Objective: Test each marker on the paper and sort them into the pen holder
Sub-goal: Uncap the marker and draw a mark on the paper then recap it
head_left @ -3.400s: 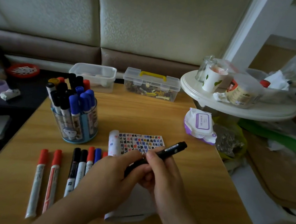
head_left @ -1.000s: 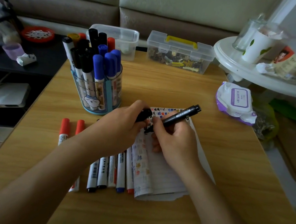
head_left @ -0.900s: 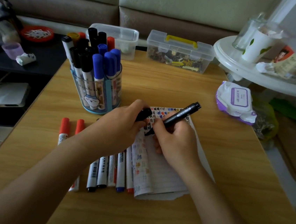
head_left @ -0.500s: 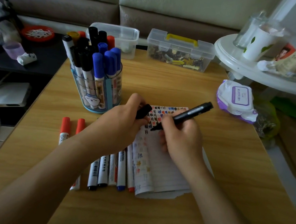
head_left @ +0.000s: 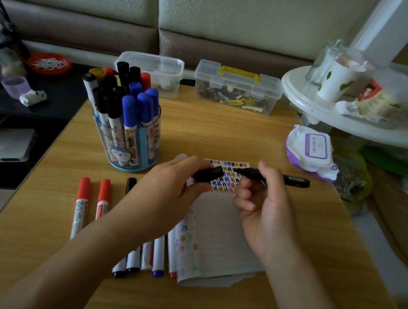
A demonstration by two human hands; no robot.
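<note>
My right hand (head_left: 265, 211) grips a black marker (head_left: 293, 181) held level above the paper (head_left: 219, 241), its bare tip pointing left. My left hand (head_left: 168, 193) pinches the marker's black cap (head_left: 208, 173), whose open end faces the tip with a small gap between them. The paper carries rows of coloured test marks at its far edge. A clear pen holder (head_left: 128, 144) full of black, blue and red markers stands at the left. Two red markers (head_left: 92, 200) and several more markers (head_left: 146, 259) lie in a row on the table, partly under my left forearm.
Two clear plastic boxes (head_left: 237, 88) stand at the table's far edge. A wet-wipes pack (head_left: 311, 150) lies at the right edge. A white round stand (head_left: 352, 119) with cups and jars overhangs the right corner. A dark side table (head_left: 41, 92) stands to the left.
My right hand has lifted the marker off the paper and turned it level, tip pointing left. My left hand has brought the cap up close to the tip.
</note>
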